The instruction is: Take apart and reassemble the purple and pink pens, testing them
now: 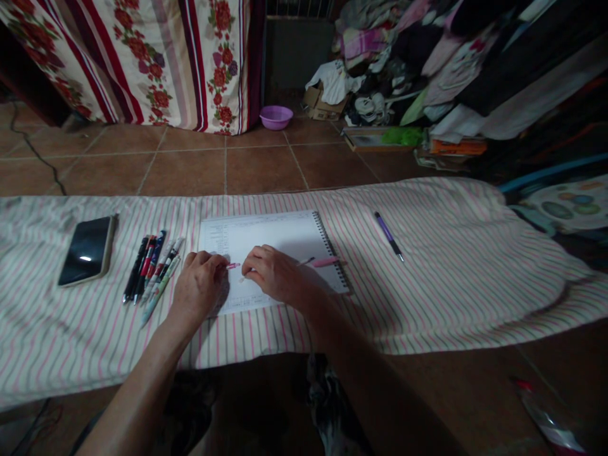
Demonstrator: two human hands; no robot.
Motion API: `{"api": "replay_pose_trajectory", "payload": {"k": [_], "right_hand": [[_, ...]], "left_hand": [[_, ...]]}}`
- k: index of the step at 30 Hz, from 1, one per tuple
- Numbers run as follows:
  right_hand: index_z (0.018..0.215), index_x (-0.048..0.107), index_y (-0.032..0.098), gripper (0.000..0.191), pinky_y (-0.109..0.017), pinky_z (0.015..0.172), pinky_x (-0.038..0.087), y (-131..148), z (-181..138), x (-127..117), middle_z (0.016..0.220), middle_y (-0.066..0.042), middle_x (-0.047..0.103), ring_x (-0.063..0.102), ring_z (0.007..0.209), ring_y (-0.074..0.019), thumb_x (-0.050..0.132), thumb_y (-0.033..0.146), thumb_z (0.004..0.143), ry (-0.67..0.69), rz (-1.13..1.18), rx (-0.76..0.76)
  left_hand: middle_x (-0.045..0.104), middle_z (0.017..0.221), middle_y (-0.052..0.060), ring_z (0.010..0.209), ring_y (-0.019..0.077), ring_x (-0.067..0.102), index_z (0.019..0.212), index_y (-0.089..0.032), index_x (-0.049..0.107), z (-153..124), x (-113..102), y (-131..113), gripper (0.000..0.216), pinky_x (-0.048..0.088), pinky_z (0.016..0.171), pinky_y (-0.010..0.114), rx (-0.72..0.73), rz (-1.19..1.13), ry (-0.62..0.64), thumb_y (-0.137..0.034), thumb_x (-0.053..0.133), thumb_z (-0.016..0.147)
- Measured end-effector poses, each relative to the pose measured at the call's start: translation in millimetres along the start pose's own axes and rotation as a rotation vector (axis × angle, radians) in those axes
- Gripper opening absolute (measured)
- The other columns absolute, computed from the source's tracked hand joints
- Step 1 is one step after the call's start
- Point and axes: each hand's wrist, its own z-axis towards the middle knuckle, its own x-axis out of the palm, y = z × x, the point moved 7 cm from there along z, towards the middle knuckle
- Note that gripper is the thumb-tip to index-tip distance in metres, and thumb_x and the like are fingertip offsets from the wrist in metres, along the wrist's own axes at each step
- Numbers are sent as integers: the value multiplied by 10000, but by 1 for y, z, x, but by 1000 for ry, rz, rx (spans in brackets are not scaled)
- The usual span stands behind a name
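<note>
An open spiral notebook (285, 234) lies on the striped cloth, its wire binding on the right. Over its left side, my left hand (202, 278) is closed on a short pink pen part (232, 266) that points right. My right hand (270, 269) is pinched just above the page, with a thin pale pen part (242, 278) at its fingertips, mostly hidden. To its right, a thin dark-tipped rod (308, 260) shows, and I cannot tell whether it joins the piece in my fingers. A pink pen barrel (325, 261) rests across the binding.
Several pens (152, 269) lie side by side left of the notebook, and a phone (88, 250) is farther left. A purple pen (389, 236) lies to the right on the striped cloth (451, 272). Beyond, a purple basin (276, 117) and piled clothes (365, 44) are on the tiled floor.
</note>
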Motion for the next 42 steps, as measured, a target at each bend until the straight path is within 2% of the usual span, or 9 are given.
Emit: {"api": "replay_pose_trajectory", "payload": {"k": [12, 20, 24, 31, 42], "right_hand": [[863, 668, 160, 107, -276, 799, 394, 1, 0, 2, 880, -57, 613, 524, 872, -152, 567, 184, 839, 25, -17, -1], [852, 605, 167, 84, -272, 758, 380, 0, -1, 4, 877, -49, 594, 504, 862, -162, 525, 190, 863, -16, -94, -13], [857, 581, 170, 79, -266, 739, 371, -10, -1, 0, 841, -40, 606, 506, 825, -154, 504, 167, 870, -60, -113, 43], [874, 620, 177, 86, -267, 727, 363, -17, 2, -2, 830, -45, 614, 511, 833, -161, 537, 182, 853, -139, -130, 128], [920, 656, 182, 165, -270, 746, 378, -16, 3, -1, 849, -52, 612, 508, 838, -160, 507, 145, 860, -156, -72, 125]], "left_hand": [[614, 764, 90, 754, 231, 521, 853, -167, 658, 0, 0, -1, 233, 427, 731, 357, 13, 14, 1, -186, 429, 820], [616, 776, 92, 772, 231, 522, 862, -167, 656, 0, 0, 0, 237, 431, 733, 358, 22, 12, 10, -185, 423, 828], [616, 777, 87, 765, 231, 513, 861, -177, 658, 0, 0, -1, 233, 436, 732, 367, 23, 4, 10, -207, 429, 832], [616, 785, 87, 774, 227, 525, 874, -177, 656, 0, 4, 2, 236, 435, 730, 375, 31, -8, 28, -209, 426, 835], [619, 778, 99, 764, 239, 522, 870, -169, 664, 1, 2, 1, 253, 434, 720, 375, 19, -7, 18, -212, 417, 837]]}}
